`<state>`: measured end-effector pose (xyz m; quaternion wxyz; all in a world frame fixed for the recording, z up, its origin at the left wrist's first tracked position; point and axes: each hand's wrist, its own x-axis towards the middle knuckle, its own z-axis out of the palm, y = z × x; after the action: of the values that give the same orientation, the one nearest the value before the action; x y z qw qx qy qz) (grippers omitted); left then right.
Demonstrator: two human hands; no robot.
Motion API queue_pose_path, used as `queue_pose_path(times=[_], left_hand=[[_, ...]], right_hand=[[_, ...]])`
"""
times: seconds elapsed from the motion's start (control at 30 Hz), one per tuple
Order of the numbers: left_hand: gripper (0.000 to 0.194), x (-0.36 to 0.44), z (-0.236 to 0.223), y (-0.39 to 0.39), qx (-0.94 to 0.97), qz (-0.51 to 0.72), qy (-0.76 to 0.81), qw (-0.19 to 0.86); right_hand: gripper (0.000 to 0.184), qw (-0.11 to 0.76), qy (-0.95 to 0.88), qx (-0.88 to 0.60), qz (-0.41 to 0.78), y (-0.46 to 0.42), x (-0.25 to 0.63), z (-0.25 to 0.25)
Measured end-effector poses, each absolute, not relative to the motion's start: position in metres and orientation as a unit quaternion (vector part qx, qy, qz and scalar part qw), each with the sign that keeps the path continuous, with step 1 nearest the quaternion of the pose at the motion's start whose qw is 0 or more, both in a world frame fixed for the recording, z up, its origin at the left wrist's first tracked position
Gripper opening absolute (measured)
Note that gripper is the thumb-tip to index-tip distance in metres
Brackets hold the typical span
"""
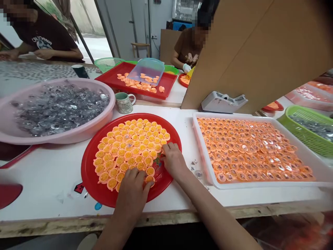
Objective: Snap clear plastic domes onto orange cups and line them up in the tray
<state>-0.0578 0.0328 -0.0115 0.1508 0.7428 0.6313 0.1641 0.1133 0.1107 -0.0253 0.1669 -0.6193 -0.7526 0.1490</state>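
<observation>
A round red tray [90, 173] in front of me holds several small orange cup-shaped parts [130, 146] packed side by side. My left hand [132, 194] rests on the near edge of that cluster, fingers curled down on the parts. My right hand [173, 161] presses on the cluster's right edge, fingers bent against the parts. Neither hand visibly lifts a part. To the right stands a white rectangular tray [322, 170] filled with several orange parts with clear caps [249, 149].
A pink basin [104, 128] of clear plastic caps sits at left. A mug [124, 102], a red rectangular tray [109, 78], a tape dispenser [222, 101], a cardboard sheet [260, 52] and a green basket [307, 133] lie around. Two other people work at the far side.
</observation>
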Motion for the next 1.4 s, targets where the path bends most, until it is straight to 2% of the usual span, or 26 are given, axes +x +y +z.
queue_pose_path(times=[0.27,0.5,0.6,0.67,0.73,0.8,0.87,0.97,1.07,1.2,1.4], left_hand=[[0.01,-0.058,-0.016,0.032,0.767,0.13,0.617,0.118],[0.009,-0.058,-0.018,0.034,0.778,0.107,0.609,0.112],[0.015,-0.063,-0.024,0.035,0.79,0.109,0.598,0.086],[0.021,-0.066,-0.03,0.037,0.795,0.115,0.592,0.065],[0.023,-0.066,-0.035,0.039,0.797,0.124,0.589,0.049],[0.023,-0.065,-0.039,0.039,0.796,0.136,0.589,0.045],[0.022,-0.063,-0.041,0.039,0.793,0.156,0.586,0.053],[0.024,-0.063,-0.042,0.041,0.791,0.183,0.58,0.07],[0.026,-0.064,-0.039,0.045,0.787,0.199,0.577,0.091],[0.025,-0.066,-0.032,0.049,0.784,0.224,0.564,0.13],[0.027,-0.064,-0.032,0.047,0.768,0.257,0.566,0.155]], right_hand=[[0.007,0.106,-0.766,-0.627,0.094,0.114,0.114,-0.035],[0.013,0.13,-0.759,-0.629,0.109,0.121,0.102,-0.028],[0.006,0.162,-0.755,-0.624,0.122,0.113,0.107,-0.013],[0.011,0.185,-0.747,-0.625,0.126,0.102,0.127,-0.003],[0.015,0.257,-0.692,-0.657,0.155,0.087,0.165,0.007],[0.021,0.366,-0.573,-0.706,0.199,0.073,0.217,0.016],[0.029,0.403,-0.49,-0.742,0.218,0.062,0.272,0.02],[0.029,0.381,-0.459,-0.774,0.21,0.058,0.33,0.014],[0.025,0.351,-0.442,-0.8,0.204,0.066,0.349,-0.004],[0.018,0.317,-0.441,-0.818,0.19,0.078,0.343,-0.019],[0.013,0.279,-0.514,-0.787,0.198,0.06,0.314,-0.007]])
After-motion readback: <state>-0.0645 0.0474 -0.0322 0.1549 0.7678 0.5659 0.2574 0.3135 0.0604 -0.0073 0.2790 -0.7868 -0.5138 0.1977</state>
